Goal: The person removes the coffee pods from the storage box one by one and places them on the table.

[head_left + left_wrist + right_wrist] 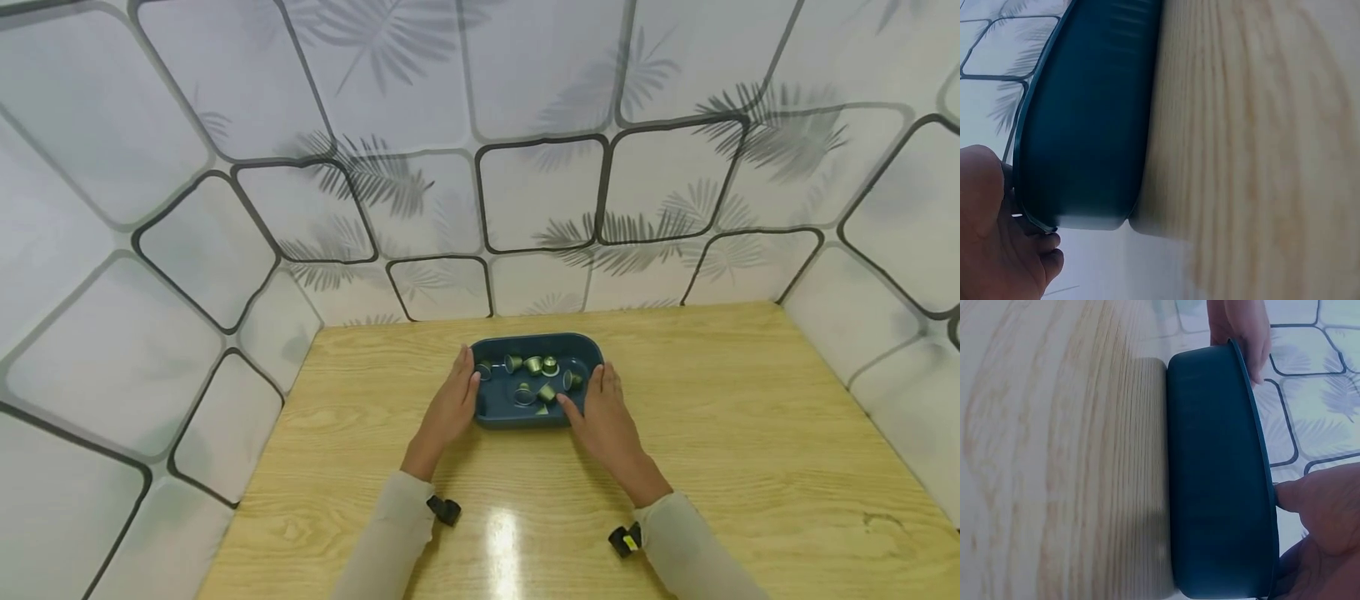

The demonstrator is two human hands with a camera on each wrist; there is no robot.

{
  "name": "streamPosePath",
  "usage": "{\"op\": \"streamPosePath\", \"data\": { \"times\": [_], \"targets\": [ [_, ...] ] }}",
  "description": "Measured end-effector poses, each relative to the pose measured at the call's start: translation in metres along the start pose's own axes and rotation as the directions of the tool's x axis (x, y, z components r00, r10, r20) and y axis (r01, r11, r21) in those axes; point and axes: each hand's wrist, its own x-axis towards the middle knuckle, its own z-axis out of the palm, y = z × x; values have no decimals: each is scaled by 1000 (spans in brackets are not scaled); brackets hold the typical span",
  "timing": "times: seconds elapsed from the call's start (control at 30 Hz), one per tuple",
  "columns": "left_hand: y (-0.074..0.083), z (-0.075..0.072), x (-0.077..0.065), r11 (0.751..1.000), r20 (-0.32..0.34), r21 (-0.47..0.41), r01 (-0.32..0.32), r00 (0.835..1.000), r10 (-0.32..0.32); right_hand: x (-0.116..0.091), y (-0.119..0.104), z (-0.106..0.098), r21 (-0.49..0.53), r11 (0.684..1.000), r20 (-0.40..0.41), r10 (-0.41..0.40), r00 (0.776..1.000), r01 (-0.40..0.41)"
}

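A dark blue rectangular tray (pixel 525 422) with rounded corners sits on the wooden table, and several green-gold coffee capsules (pixel 533 365) lie scattered inside it. At the tray's left end, my left hand (pixel 452 404) grips the rim, thumb near the edge. The right hand (pixel 611 425) holds the opposite end, its thumb reaching over the rim toward the capsules. In the left wrist view the tray's outer wall (pixel 1088 125) stands close to the tabletop, with fingertips (pixel 1052 262) at its far end. From the right wrist, the capsules are hidden behind the tray wall (pixel 1216 469).
The pale wood table (pixel 360 400) reaches back to a patterned wall covering (pixel 540 192) of outlined tiles and grey leaves, which also stands along both sides. A black wrist device sits at each sleeve cuff (pixel 408 500).
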Motion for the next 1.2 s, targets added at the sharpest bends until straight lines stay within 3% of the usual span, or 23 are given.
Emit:
{"op": "streamPosePath", "data": {
  "times": [0.57,0.97,1.07,1.2],
  "targets": [
    [-7,0,-1,998,-31,-24,51,998,-52,2,-1,-3,14,1000,34,-6,999,5],
    [-3,-2,2,997,-18,-23,71,997,-71,23,-4,-24,12,991,-100,-131,986,133],
    [-2,-3,3,996,-20,-40,75,997,-75,31,-5,-29,-7,987,-84,-163,983,163],
    [-4,-3,3,998,-22,-22,67,997,-68,40,-6,-27,-17,983,8,-185,983,185]
  ]
}}
